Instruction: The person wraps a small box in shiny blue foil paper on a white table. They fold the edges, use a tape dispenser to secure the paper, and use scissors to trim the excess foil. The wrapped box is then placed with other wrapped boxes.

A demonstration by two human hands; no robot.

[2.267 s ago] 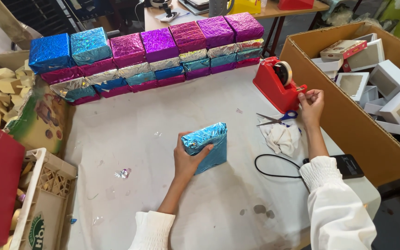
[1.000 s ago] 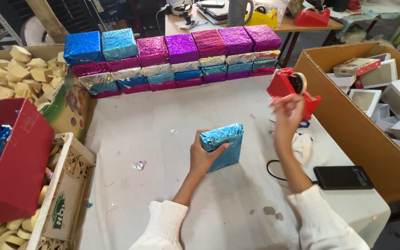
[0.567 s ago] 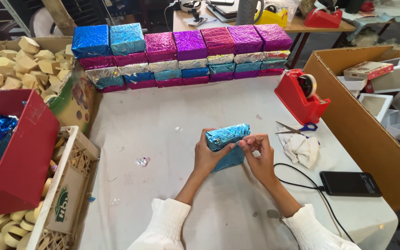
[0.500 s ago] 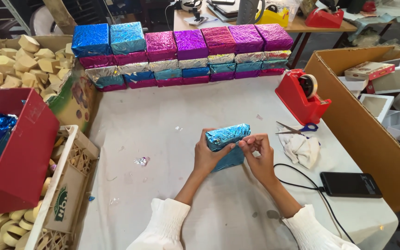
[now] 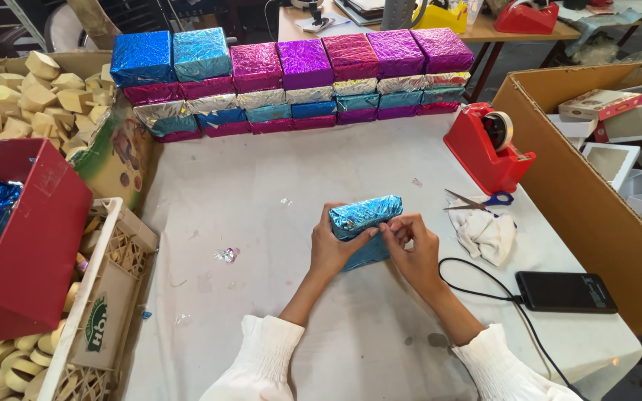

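- Blue foil block [image 5: 365, 220]: mostly wrapped, I judge; my left hand [image 5: 334, 249] grips it, right hand [image 5: 410, 245] pinches its near fold.
- Tape dispenser [image 5: 488, 147] untouched; sealing remains.

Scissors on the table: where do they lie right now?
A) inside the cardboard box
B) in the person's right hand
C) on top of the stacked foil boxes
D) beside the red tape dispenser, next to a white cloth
D: the scissors lie flat between the red tape dispenser and the white cloth, clear of both hands.
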